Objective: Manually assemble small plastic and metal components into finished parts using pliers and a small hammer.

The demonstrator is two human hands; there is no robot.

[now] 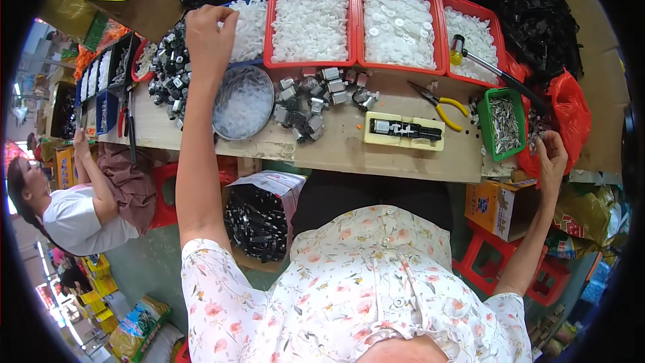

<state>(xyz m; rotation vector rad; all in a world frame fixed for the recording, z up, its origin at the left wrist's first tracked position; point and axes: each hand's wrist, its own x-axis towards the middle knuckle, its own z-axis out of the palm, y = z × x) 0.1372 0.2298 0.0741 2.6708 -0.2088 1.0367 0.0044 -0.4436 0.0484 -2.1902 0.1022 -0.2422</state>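
My left hand (211,32) reaches to the back left, over the near edge of a blue bin of small white plastic parts (250,30). Its fingers are bent and closed; whatever they may hold is hidden. At the far right my right hand (552,156) pinches thumb and fingers together beside a red plastic bag (571,111). Anything in that pinch is too small to name. Between the hands, a cream fixture block (371,137) holds a black and silver mechanism (406,129). Beside the right hand stands a green tray (490,146) of small metal pins.
Red bins (355,27) of white parts line the back. A hammer (497,70) leans across one; yellow-handled pliers (450,113) lie near the fixture. A round metal dish (243,103) and piled metal-and-black parts (312,104) sit left. A co-worker (84,202) is seated farther left.
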